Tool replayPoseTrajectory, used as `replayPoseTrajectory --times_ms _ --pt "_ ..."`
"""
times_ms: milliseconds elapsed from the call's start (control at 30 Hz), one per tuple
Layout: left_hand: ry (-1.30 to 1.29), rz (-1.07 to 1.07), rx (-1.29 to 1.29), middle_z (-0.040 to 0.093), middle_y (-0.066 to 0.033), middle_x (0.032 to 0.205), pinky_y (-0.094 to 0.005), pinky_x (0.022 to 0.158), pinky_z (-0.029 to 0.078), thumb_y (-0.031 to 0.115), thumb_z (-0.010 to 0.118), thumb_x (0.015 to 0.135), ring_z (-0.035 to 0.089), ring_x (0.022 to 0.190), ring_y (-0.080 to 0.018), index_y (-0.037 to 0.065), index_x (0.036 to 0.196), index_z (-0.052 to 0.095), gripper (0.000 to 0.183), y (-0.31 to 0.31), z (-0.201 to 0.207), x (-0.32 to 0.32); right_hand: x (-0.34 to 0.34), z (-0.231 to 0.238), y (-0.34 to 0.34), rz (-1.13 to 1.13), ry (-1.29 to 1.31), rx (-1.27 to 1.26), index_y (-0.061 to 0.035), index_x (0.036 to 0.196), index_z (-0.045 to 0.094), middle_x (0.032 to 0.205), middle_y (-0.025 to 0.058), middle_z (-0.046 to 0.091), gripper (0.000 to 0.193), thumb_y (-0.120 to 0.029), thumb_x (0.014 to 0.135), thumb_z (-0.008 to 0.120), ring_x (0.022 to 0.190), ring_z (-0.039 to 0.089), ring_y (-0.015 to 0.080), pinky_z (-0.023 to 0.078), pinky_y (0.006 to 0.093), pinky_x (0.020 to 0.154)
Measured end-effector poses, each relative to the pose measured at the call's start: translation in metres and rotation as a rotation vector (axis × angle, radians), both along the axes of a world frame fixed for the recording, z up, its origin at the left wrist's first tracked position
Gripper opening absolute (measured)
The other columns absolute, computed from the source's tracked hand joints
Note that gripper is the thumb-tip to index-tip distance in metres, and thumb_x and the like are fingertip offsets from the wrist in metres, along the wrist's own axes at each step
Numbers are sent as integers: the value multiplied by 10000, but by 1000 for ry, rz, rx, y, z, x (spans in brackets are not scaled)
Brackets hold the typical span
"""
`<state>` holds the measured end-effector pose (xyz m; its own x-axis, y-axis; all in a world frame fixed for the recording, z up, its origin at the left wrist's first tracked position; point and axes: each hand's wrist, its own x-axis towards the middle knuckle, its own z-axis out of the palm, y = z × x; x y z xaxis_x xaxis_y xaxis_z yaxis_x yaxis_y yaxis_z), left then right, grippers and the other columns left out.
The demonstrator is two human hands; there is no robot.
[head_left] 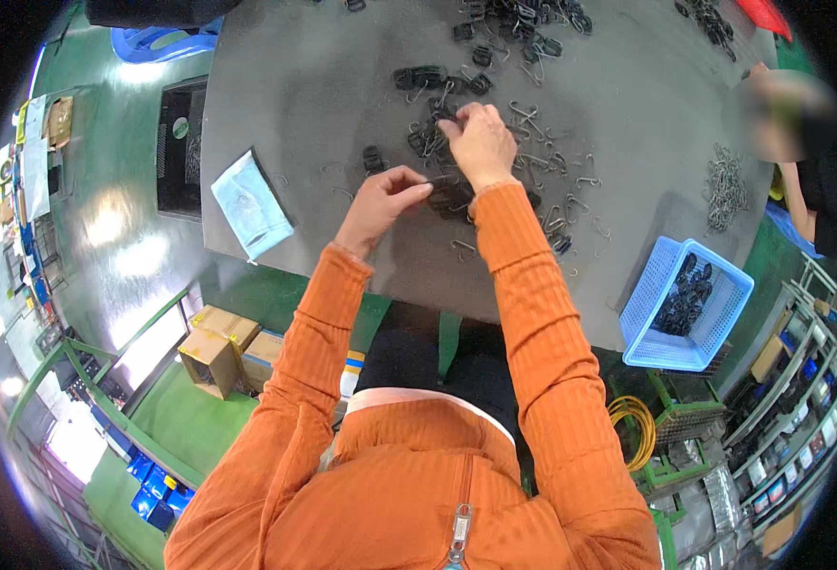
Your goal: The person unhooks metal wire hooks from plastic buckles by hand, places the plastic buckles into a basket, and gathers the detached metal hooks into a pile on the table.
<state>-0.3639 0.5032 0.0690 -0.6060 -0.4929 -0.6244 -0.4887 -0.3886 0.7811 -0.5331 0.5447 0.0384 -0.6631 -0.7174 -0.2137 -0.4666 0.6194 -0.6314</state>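
On the grey table (314, 90), my left hand (380, 206) has thumb and index finger pinched together. A dark bit shows at their tips, too small to name. My right hand (483, 147) is a little farther away, its fingers curled at a pile of black clips with metal hooks (425, 138). Whatever its fingertips hold is hidden. Beneath and between the hands lie more black pieces (449, 197), partly covered by the right wrist. Loose bent metal hooks (575, 204) are scattered right of the right hand. A single black clip (373, 159) lies beyond the left hand.
A light-blue packet (251, 205) lies at the table's left edge. A blue basket (642, 304) with black parts stands at the near right corner. A heap of metal hooks (725, 188) lies near another person (798, 195) at the right. More black clips (523, 24) lie at the far side.
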Motion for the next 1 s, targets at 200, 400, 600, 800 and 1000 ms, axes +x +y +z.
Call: replayPoseTrajectory --times_ms 200,400,600,800,1000 --pt "13 58 -53 619 -11 824 -254 690 450 172 661 805 568 774 -102 32 911 623 179 -23 -2 11 -16 10 -7 -36 -403 88 -52 798 690 837 152 670 312 -311 645 770 833 645 298 491 391 757" --pt "-38 26 -39 611 -11 746 -254 655 449 127 651 792 561 693 -102 15 851 616 131 -21 -18 4 -54 27 69 -252 -1126 -196 5 759 648 677 59 625 259 -213 687 769 644 565 130 460 282 621" --pt "-76 -2 10 603 26 756 -235 641 429 115 646 804 541 704 -63 55 866 615 92 -7 -21 -8 -64 8 127 -536 -988 -32 -27 717 669 710 58 662 248 -249 678 772 661 581 141 461 318 646" --pt "-110 18 93 598 24 768 -245 635 425 132 631 820 540 724 -68 55 891 600 109 4 -4 -27 -60 22 150 -524 -677 15 -18 758 649 649 5 601 215 -198 718 759 574 509 85 418 251 556" --pt "14 111 180 579 -2 842 -240 630 439 163 619 849 532 713 -90 54 930 593 138 16 5 -35 -63 51 166 -494 -611 -119 -35 750 630 672 16 615 180 -173 723 742 671 552 112 462 287 652"
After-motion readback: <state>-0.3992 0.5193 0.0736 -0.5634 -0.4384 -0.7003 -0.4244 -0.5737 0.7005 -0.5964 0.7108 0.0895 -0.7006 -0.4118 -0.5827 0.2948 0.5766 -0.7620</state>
